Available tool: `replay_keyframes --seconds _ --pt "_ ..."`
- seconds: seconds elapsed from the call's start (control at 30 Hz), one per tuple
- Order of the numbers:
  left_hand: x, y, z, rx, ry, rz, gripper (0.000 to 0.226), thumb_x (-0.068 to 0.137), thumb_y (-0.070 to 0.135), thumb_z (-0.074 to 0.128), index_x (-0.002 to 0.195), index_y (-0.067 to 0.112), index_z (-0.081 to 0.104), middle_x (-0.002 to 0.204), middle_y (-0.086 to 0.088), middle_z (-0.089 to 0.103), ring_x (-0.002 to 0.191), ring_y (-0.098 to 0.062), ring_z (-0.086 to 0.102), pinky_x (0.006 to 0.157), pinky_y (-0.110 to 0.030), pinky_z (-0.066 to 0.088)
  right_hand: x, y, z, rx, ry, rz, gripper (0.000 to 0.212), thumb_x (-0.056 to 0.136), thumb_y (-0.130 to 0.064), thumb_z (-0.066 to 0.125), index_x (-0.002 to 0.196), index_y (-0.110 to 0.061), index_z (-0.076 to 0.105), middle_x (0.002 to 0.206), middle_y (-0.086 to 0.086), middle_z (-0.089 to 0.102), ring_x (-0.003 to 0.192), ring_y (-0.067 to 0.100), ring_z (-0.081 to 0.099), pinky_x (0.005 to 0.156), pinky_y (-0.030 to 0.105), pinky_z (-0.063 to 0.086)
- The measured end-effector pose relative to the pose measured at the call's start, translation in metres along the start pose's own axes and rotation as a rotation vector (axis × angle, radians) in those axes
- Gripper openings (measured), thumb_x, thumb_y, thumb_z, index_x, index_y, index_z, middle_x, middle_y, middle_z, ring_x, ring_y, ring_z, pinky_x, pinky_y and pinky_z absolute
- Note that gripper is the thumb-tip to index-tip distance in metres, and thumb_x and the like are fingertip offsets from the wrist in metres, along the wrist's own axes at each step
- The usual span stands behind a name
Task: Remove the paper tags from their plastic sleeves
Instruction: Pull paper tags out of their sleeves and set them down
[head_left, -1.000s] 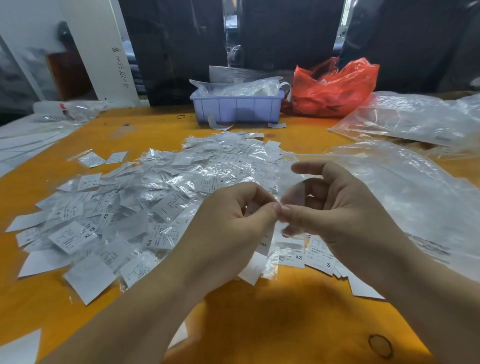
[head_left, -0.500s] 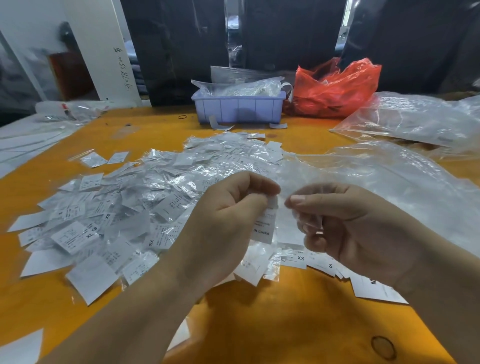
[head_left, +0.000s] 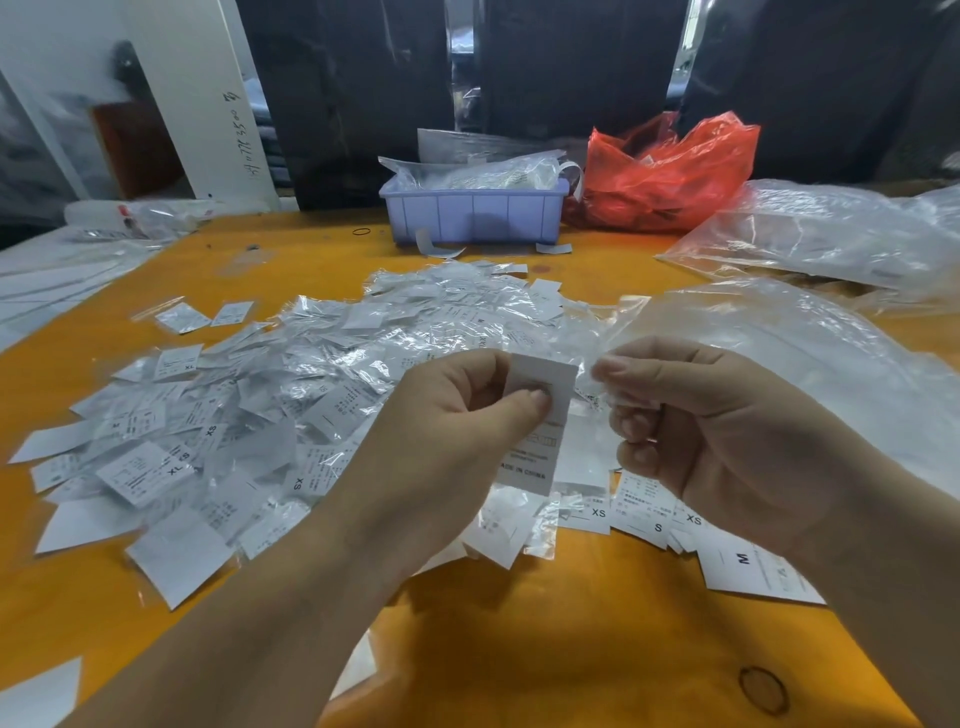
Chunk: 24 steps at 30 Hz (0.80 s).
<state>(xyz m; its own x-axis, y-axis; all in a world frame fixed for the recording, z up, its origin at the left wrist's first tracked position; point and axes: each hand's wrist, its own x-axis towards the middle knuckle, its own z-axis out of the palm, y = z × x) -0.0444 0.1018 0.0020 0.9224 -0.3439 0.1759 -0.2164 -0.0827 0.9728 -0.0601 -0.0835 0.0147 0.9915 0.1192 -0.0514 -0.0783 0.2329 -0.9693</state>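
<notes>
Big pile of sleeved tags (head_left: 249, 415) covers left half of orange table (head_left: 545, 649). Left hand (head_left: 452, 431) pinches bare paper tag (head_left: 537, 431) between thumb and forefinger, tag hanging upright mid-air. Just beside it, right hand (head_left: 706, 431) pinches clear plastic sleeve (head_left: 597, 387), fingers curled. Loose tags (head_left: 649, 514) underneath, big clear bag (head_left: 810, 364) far right.

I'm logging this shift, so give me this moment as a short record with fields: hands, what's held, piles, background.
left hand: pinches a paper tag, printed MADE IN CHINA
right hand: pinches a clear plastic sleeve
tag and sleeve: apart
pile of sleeved tags: on the orange table, left of the hands
bare tags: under the right hand
far edge: lilac bin, red bag
</notes>
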Motion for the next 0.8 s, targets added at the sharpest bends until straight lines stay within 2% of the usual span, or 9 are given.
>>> replay_keyframes --seconds 0.17,0.33,0.43,0.57,0.67,0.8 --pt "0.0015 -0.0015 0.0001 0.001 0.024 -0.003 0.021 0.094 0.018 0.059 0.091 0.032 0.074 0.075 0.012 0.071 0.067 0.002 0.062 0.059 -0.011 0.047 -0.0003 0.0014 -0.0009 -0.051 -0.005 -0.003 0.015 0.061 -0.016 0.073 0.075 -0.010 0.075 0.068 0.007 0.064 0.055 0.012 0.056 0.043 0.022 0.047" --pt "0.0000 -0.0011 0.0004 0.032 0.018 -0.061 0.022 0.097 0.023 0.055 0.086 0.017 0.074 0.066 0.008 0.060 0.055 0.002 0.051 0.048 -0.008 0.040 0.0006 0.0009 -0.0016 -0.050 0.038 -0.031 0.015 0.061 -0.016 0.072 0.074 -0.010 0.075 0.066 0.008 0.063 0.051 0.011 0.053 0.041 0.021 0.043" --pt "-0.0009 -0.0002 0.0011 0.080 -0.028 -0.096 0.024 0.095 0.032 0.057 0.087 0.014 0.070 0.069 0.002 0.056 0.056 -0.004 0.048 0.047 -0.008 0.037 0.0006 0.0014 -0.0019 -0.061 0.052 -0.041 0.018 0.064 -0.017 0.071 0.078 -0.007 0.072 0.062 0.006 0.061 0.049 0.010 0.050 0.041 0.020 0.041" --pt "-0.0021 -0.0004 0.0029 0.155 -0.085 -0.101 0.038 0.081 0.045 0.050 0.087 0.011 0.066 0.070 -0.001 0.049 0.062 -0.013 0.045 0.051 -0.016 0.034 -0.0006 0.0014 -0.0005 -0.088 0.035 -0.050 0.007 0.068 -0.019 0.072 0.065 -0.013 0.073 0.056 0.002 0.055 0.048 0.010 0.046 0.042 0.019 0.039" --pt "-0.0031 0.0011 0.0029 0.190 -0.094 -0.079 0.037 0.081 0.046 0.049 0.086 0.013 0.066 0.069 0.001 0.050 0.062 -0.012 0.046 0.051 -0.016 0.034 -0.0015 0.0016 0.0008 -0.106 0.020 -0.046 0.015 0.063 -0.025 0.075 0.056 -0.015 0.068 0.053 0.001 0.051 0.047 0.011 0.042 0.042 0.020 0.039" --pt "-0.0036 0.0028 0.0037 0.170 -0.119 -0.047 0.036 0.081 0.042 0.050 0.080 0.008 0.063 0.064 0.003 0.047 0.057 -0.009 0.043 0.049 -0.013 0.033 -0.0024 0.0025 0.0023 -0.122 0.016 -0.043 0.031 0.058 -0.030 0.078 0.057 -0.009 0.056 0.053 0.003 0.045 0.047 0.012 0.038 0.042 0.020 0.037"
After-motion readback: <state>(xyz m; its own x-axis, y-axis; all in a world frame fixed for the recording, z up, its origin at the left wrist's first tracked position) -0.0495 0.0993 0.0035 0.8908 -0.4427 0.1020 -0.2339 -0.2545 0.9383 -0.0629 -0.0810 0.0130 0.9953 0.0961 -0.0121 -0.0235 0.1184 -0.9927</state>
